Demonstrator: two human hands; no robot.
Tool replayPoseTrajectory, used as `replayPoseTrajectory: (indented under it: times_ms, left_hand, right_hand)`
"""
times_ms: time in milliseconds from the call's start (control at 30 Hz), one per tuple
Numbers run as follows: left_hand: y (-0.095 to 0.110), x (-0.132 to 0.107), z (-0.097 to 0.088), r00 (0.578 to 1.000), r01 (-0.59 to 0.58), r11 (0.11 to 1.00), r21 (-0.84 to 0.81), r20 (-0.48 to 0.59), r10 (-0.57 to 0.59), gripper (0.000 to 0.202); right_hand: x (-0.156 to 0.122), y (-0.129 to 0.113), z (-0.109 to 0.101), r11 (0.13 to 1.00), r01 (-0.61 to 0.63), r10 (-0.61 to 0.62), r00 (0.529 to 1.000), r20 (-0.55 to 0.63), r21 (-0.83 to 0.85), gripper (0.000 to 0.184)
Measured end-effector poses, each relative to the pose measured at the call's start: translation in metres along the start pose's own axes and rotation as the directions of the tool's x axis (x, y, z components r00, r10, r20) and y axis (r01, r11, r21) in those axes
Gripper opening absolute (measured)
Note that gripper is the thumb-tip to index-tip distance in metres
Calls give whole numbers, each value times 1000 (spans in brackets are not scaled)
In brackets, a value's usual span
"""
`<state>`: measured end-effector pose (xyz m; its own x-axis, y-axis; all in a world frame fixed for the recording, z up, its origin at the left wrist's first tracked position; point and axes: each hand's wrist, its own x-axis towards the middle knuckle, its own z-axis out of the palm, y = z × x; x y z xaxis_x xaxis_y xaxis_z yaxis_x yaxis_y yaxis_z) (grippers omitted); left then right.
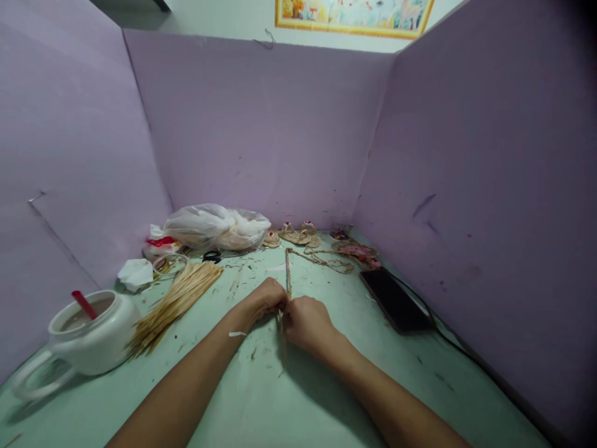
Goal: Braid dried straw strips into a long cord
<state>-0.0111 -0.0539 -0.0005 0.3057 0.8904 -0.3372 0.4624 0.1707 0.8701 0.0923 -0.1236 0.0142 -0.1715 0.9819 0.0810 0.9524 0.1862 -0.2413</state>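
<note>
A thin braided straw cord (pixel 288 270) runs from my hands away across the green tabletop and bends right into a loose tangle. My left hand (pixel 269 297) is closed on its near end, thumb side against the other hand. My right hand (pixel 305 320) is also closed there, knuckles up, touching the left. Loose straw ends (pixel 282 336) hang below the fists toward me. The fingertips are mostly hidden. Left of my forearm lies a fanned bundle of dry straw (pixel 180 305).
A white mug (pixel 100 342) with a red stick stands at left. Behind are crumpled tissue (pixel 135 274), black-handled scissors (pixel 212 256), a plastic bag (pixel 217 227) and small woven straw pieces (pixel 293 234). A phone (pixel 396 302) with a cable lies right. Purple panels (pixel 261 130) enclose three sides.
</note>
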Motion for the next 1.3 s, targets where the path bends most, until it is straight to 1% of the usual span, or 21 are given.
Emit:
replayPoseTrajectory:
  times_ms: [67,100,133,167,200,267,333,400,467,533,567,633,667,733,800,867,933,1033,1133,1200,1300]
  left_hand:
    - [-1,1,-2,999,-29,999,14,33,28,13]
    - [-1,1,-3,997,-47,999,15,54,46,13]
    - [-1,0,-4,995,-61,998,11,76,60,14]
    - [-1,-1,-6,994,-66,998,10,93,65,14]
    - [0,-2,-6,992,-68,998,11,105,66,14]
    - [2,-5,-7,992,-61,998,26,113,58,14]
    - [4,-6,-6,995,-44,998,45,96,39,14]
    - [4,-5,-3,997,-28,997,66,74,24,14]
    - [1,-2,0,998,-20,997,80,57,15,12]
    - [-3,2,1,999,-13,996,89,49,9,10]
    - [-5,4,2,999,-7,996,93,43,3,9]
    - [-8,6,2,1000,-4,995,104,31,0,7]
    - [-8,6,2,1000,-5,994,109,28,2,6]
    - [-7,5,2,1000,-13,992,126,23,10,5]
    - [-6,4,2,1000,-11,990,143,9,10,8]
    - [-5,4,2,1000,0,988,154,-3,1,9]
    - [-5,6,2,1000,5,988,156,2,-5,8]
    - [-6,10,2,1000,18,987,158,16,-21,8]
    - [-5,10,2,999,34,987,159,18,-38,9]
    - [-4,10,1,999,32,987,158,14,-34,11]
    - [-4,9,1,999,37,988,151,14,-40,11]
  right_hand:
    - [6,14,-7,986,-96,94,995,21,139,23]
    - [11,23,-10,962,-153,154,988,13,225,26]
    - [16,33,-12,931,-199,215,976,-20,305,28]
    - [21,42,-11,898,-234,270,962,-46,373,27]
    - [26,49,-9,870,-259,304,952,-43,420,26]
    - [32,59,0,832,-289,328,945,-2,473,22]
    - [35,62,11,808,-294,316,948,46,510,19]
    - [37,64,19,776,-293,311,948,65,559,19]
    - [44,68,20,722,-304,340,938,64,621,21]
    - [60,76,17,681,-322,390,920,47,658,25]
    - [71,81,14,698,-324,409,912,16,638,26]
    - [100,92,8,790,-303,410,908,-91,534,27]
    - [115,97,5,830,-292,405,901,-154,475,28]
    - [145,104,2,891,-278,375,897,-236,360,29]
    - [170,105,2,928,-260,328,910,-254,267,31]
    - [189,100,5,950,-245,286,930,-230,191,35]
    - [202,91,10,957,-266,285,938,-198,120,39]
    - [214,77,20,931,-366,361,911,-200,12,41]
    - [217,70,27,895,-445,428,878,-213,-38,37]
    - [213,71,30,887,-460,445,874,-197,-38,38]
    - [203,72,30,890,-455,441,879,-181,-42,42]
